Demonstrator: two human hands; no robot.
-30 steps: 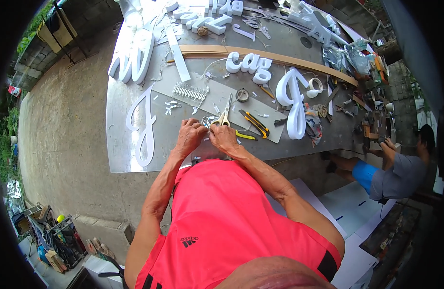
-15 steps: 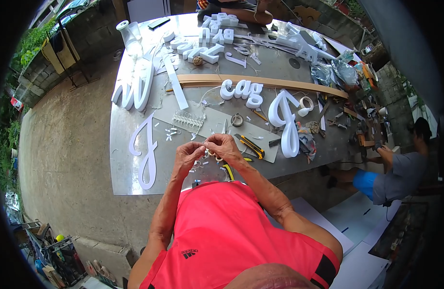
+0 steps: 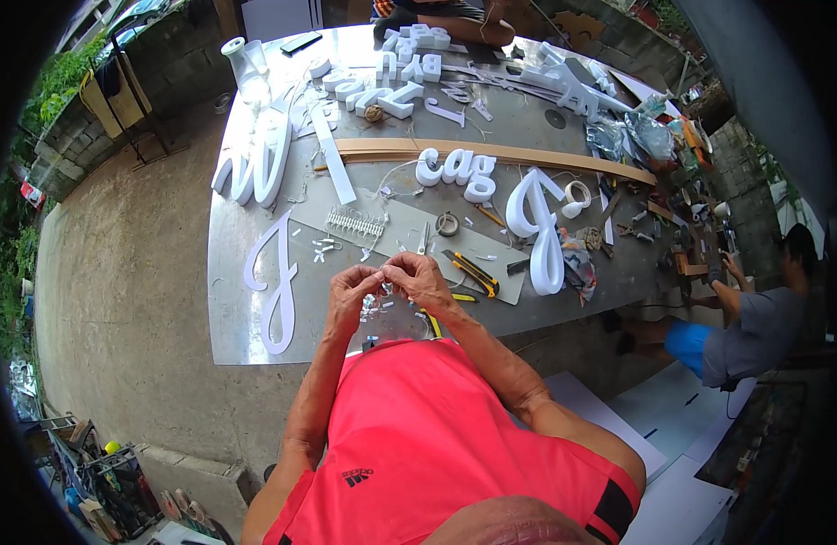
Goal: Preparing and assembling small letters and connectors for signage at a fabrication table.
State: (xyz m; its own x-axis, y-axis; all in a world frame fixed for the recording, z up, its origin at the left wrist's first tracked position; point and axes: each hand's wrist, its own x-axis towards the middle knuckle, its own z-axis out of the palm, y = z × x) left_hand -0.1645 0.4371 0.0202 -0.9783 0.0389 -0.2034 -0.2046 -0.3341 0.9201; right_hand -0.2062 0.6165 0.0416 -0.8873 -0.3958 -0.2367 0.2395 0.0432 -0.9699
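Over the near edge of the metal table, my left hand and my right hand meet fingertip to fingertip, both closed in a pinch. What sits between the fingers is too small to make out. Thin wires and small white pieces lie on the table just below them. Beyond my hands is a grey board, bearing a row of small white modules with wires, scissors, a roll of tape and a yellow utility knife. A yellow-handled tool lies by my right wrist.
White cut-out letters surround the work: a flat one at left, a thick one at right, several farther back. Long brown strips cross the table. One person works at right; another sits at the far edge.
My hands stay pinched together, with only slight finger movement. The wire loops beneath them look shifted. The person at right has raised a hand a little.
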